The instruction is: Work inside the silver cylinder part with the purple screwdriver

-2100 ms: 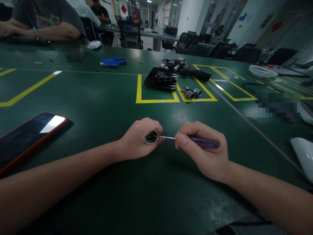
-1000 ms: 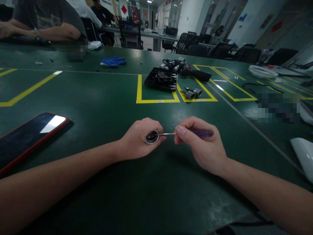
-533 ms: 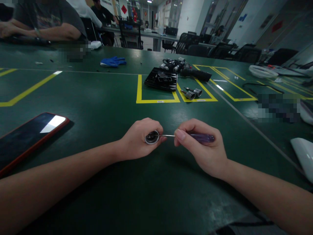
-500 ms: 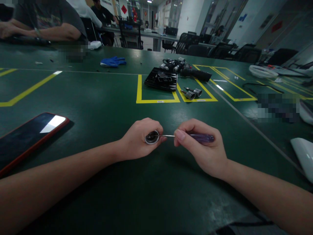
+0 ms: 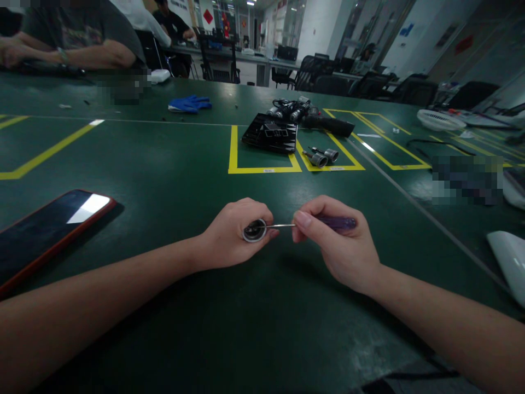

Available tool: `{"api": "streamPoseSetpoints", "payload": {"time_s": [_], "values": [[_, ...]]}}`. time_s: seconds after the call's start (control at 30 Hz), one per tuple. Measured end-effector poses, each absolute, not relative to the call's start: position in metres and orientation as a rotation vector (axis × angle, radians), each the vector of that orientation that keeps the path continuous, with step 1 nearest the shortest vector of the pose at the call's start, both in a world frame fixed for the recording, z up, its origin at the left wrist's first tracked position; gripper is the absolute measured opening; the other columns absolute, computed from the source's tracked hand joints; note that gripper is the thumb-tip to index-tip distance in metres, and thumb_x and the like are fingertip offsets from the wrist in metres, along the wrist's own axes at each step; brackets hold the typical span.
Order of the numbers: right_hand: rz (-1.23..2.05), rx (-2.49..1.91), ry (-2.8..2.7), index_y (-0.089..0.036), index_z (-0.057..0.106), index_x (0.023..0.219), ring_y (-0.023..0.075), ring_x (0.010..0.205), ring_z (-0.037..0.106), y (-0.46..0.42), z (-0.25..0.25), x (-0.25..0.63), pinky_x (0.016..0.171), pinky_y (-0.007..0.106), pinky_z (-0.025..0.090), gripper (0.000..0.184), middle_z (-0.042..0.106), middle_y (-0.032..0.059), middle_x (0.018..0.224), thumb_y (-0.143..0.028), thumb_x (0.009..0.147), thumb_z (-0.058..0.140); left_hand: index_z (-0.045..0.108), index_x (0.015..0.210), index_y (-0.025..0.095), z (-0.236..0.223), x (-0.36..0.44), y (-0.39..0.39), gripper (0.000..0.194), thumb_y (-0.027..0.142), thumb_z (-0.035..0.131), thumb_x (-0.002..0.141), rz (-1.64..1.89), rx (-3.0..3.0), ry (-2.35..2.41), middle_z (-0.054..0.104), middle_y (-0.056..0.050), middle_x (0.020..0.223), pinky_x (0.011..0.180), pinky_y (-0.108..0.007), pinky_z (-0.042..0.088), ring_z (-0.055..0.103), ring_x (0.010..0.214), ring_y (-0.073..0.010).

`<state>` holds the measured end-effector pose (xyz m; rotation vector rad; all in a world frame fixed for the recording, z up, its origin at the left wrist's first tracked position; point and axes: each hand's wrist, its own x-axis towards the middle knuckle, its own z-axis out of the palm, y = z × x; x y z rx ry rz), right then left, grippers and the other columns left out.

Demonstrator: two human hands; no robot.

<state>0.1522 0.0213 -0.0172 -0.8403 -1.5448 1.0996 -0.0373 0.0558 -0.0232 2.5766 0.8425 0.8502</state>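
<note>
My left hand [image 5: 235, 232] is closed round a small round metal part [image 5: 254, 231], its hollow open end facing me. The rest of that part is hidden in the fingers. In my right hand [image 5: 342, 241] is a screwdriver [image 5: 338, 222] with a clear purple handle. Its thin shaft points left and reaches the rim of the metal part; the tip is hard to make out inside the opening. Both hands are just above the green table [image 5: 197, 328]. Beyond them, two similar metal parts [image 5: 318, 158] lie inside a yellow taped box.
A phone [image 5: 45, 235] in a red case lies at the left. Farther back are a black bag [image 5: 270, 133], a heap of dark metal pieces [image 5: 291, 108], a black cylinder [image 5: 330, 125] and a blue glove [image 5: 190, 103]. A white object [image 5: 508, 262] stands at the right edge. Another person sits across the table.
My right hand and the screwdriver have shifted slightly up, the handle tilting a little. My left hand and the metal part stay nearly still.
</note>
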Motion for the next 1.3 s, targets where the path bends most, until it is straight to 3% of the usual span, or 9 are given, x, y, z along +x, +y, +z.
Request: {"api": "streamPoseSetpoints", "payload": {"time_s": [0.33, 0.83, 1.3], "values": [[0.856, -0.9, -1.741, -0.017, 0.059, 0.07, 0.0073, 0.058, 0.054, 0.014, -0.001, 0.153, 0.052, 0.019, 0.044, 0.012, 0.059, -0.0033, 0.062, -0.022, 0.081, 0.06, 0.051, 0.068, 0.015, -0.024, -0.038, 0.057, 0.013, 0.019, 0.058, 0.078, 0.883, 2.596, 0.806, 0.057, 0.001, 0.064, 0.056, -0.021, 0.041, 0.053, 0.059, -0.0106], [1.114, -0.844, -1.534, -0.019, 0.06, 0.072, 0.008, 0.058, 0.054, 0.021, -0.016, 0.152, 0.054, 0.021, 0.043, 0.012, 0.058, -0.0046, 0.062, -0.027, 0.081, 0.061, 0.05, 0.067, 0.015, -0.023, -0.037, 0.055, 0.014, 0.019, 0.059, 0.077, 0.87, 2.593, 0.85, 0.056, 0.001, 0.062, 0.056, -0.021, 0.04, 0.052, 0.059, -0.0109], [1.009, -0.838, -1.604, -0.018, 0.06, 0.073, 0.0064, 0.059, 0.054, 0.019, -0.011, 0.152, 0.055, 0.019, 0.044, 0.011, 0.058, -0.0047, 0.063, -0.024, 0.082, 0.06, 0.052, 0.067, 0.015, -0.024, -0.038, 0.057, 0.013, 0.019, 0.059, 0.078, 0.861, 2.584, 0.84, 0.058, 0.0, 0.065, 0.057, -0.021, 0.041, 0.053, 0.06, -0.0107]]}}
